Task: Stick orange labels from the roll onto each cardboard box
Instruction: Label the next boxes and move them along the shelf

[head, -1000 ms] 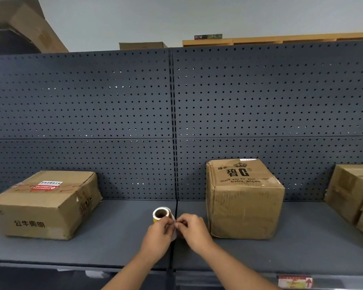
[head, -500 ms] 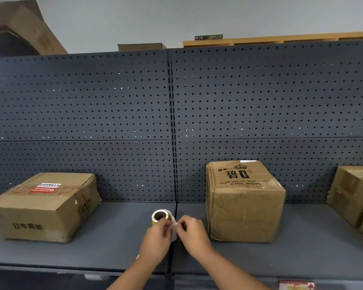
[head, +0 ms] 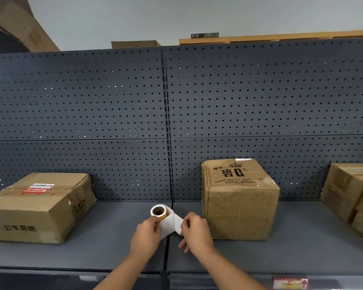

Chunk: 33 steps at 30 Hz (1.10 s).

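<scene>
My left hand (head: pixel 146 236) grips the label roll (head: pixel 159 212), a small roll with a brown core and orange labels showing at its edge. A white strip of backing paper (head: pixel 171 223) runs from the roll to my right hand (head: pixel 195 232), which pinches its free end. Both hands are above the middle of the grey shelf (head: pixel 117 243). A wide flat cardboard box (head: pixel 38 208) with a red and white sticker on top sits at the left. A taller cardboard box (head: pixel 239 199) printed "baby wipes" stands just right of my right hand.
More cardboard boxes (head: pixel 352 193) sit at the shelf's right end. A dark perforated back panel (head: pixel 168 114) rises behind the shelf. A red tag (head: pixel 289 282) hangs on the shelf's front edge at the lower right.
My hands have drawn apart, and a longer strip of white backing paper has unrolled between the roll and my right hand.
</scene>
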Each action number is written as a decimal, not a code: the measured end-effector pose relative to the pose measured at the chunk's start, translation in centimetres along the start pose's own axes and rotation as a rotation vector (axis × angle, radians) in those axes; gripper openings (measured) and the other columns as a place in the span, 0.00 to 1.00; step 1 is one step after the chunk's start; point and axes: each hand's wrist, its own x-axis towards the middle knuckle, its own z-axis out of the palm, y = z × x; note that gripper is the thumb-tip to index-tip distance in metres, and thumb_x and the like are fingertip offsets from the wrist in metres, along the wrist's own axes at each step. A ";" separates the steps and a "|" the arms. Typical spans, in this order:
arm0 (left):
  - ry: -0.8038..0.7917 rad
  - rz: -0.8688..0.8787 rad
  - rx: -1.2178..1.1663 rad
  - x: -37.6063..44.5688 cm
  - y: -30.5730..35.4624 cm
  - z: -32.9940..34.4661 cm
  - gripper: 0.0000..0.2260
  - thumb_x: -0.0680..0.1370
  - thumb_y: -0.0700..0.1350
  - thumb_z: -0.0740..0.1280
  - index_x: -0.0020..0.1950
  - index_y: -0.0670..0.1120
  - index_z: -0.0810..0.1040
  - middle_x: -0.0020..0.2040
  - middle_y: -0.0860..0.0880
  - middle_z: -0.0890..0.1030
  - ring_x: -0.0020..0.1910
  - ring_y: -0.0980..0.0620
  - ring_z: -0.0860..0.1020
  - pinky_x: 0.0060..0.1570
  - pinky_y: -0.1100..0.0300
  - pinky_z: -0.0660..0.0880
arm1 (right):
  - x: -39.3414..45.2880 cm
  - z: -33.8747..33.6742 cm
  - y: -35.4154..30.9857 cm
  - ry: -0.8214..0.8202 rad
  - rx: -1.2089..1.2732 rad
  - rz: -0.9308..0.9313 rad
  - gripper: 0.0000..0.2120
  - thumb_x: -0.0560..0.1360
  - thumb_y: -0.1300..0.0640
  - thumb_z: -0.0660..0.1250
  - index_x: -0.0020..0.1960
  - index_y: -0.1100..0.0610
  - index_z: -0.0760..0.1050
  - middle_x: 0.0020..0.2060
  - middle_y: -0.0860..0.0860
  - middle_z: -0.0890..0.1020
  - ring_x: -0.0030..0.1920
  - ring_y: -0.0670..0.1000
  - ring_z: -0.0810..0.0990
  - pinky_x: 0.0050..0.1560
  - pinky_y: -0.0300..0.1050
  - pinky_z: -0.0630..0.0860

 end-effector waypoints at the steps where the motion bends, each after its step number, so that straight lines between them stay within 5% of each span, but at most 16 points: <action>1: 0.003 -0.009 0.003 0.1 0.0 0.0 0.10 0.81 0.42 0.63 0.50 0.56 0.80 0.36 0.53 0.80 0.36 0.55 0.79 0.35 0.54 0.78 | -0.1 -0.1 -0.1 0.008 -0.006 -0.001 0.09 0.84 0.61 0.55 0.47 0.60 0.71 0.37 0.61 0.84 0.26 0.55 0.85 0.22 0.49 0.78; 12: 0.063 -0.093 0.100 -0.5 1.7 -0.7 0.12 0.80 0.41 0.61 0.59 0.53 0.78 0.43 0.52 0.81 0.39 0.51 0.77 0.33 0.57 0.71 | -1.9 -1.6 -0.8 0.017 -0.116 -0.088 0.06 0.83 0.56 0.58 0.48 0.57 0.68 0.35 0.59 0.84 0.26 0.55 0.84 0.24 0.56 0.80; 15: 0.108 -0.010 0.220 -1.0 2.3 -0.1 0.17 0.76 0.39 0.67 0.64 0.51 0.75 0.56 0.50 0.78 0.48 0.48 0.77 0.39 0.57 0.71 | -2.3 -2.6 -0.6 0.035 -0.109 -0.093 0.06 0.83 0.56 0.60 0.48 0.56 0.69 0.36 0.57 0.84 0.27 0.53 0.85 0.24 0.53 0.80; 18: 0.211 0.130 0.283 -1.1 3.3 0.8 0.19 0.68 0.37 0.75 0.57 0.48 0.80 0.53 0.49 0.77 0.49 0.45 0.76 0.45 0.53 0.75 | -2.5 -3.2 -0.5 0.075 -0.099 -0.114 0.07 0.83 0.56 0.61 0.47 0.56 0.69 0.35 0.56 0.83 0.26 0.52 0.84 0.23 0.51 0.80; 20: 0.216 0.145 0.061 -1.3 5.0 0.9 0.12 0.72 0.39 0.73 0.53 0.51 0.79 0.53 0.54 0.79 0.49 0.50 0.78 0.47 0.52 0.77 | -2.4 -3.5 -0.4 0.105 -0.074 -0.128 0.07 0.82 0.56 0.61 0.46 0.57 0.70 0.34 0.56 0.83 0.25 0.52 0.83 0.21 0.51 0.79; 23: 0.018 -0.044 -0.502 -2.0 8.0 0.3 0.03 0.81 0.45 0.67 0.53 0.51 0.80 0.48 0.53 0.84 0.46 0.53 0.83 0.49 0.49 0.82 | -2.1 -3.8 -0.3 0.157 -0.103 -0.161 0.09 0.83 0.54 0.65 0.45 0.55 0.70 0.33 0.53 0.82 0.26 0.51 0.83 0.23 0.47 0.78; 26: -0.124 -0.232 -0.849 -2.3 10.1 -0.1 0.11 0.82 0.50 0.68 0.53 0.43 0.82 0.45 0.45 0.87 0.46 0.46 0.86 0.47 0.49 0.84 | -2.0 -3.9 -0.2 0.191 -0.178 -0.226 0.09 0.83 0.51 0.65 0.47 0.53 0.70 0.35 0.48 0.82 0.32 0.48 0.82 0.29 0.42 0.75; 29: -0.140 -0.305 -0.974 -2.3 11.2 -0.2 0.11 0.80 0.47 0.72 0.53 0.38 0.82 0.48 0.39 0.86 0.48 0.43 0.86 0.44 0.50 0.85 | -1.9 -3.8 -0.1 0.179 -0.243 -0.305 0.06 0.84 0.51 0.63 0.52 0.53 0.70 0.39 0.51 0.84 0.39 0.53 0.84 0.32 0.44 0.70; 33: -0.046 -0.340 -1.048 -2.2 10.9 -0.5 0.04 0.81 0.38 0.69 0.52 0.37 0.81 0.47 0.38 0.86 0.46 0.42 0.85 0.41 0.55 0.83 | -2.6 -4.0 0.3 0.160 -0.191 -0.359 0.13 0.84 0.47 0.63 0.66 0.49 0.75 0.42 0.47 0.86 0.40 0.47 0.85 0.37 0.42 0.78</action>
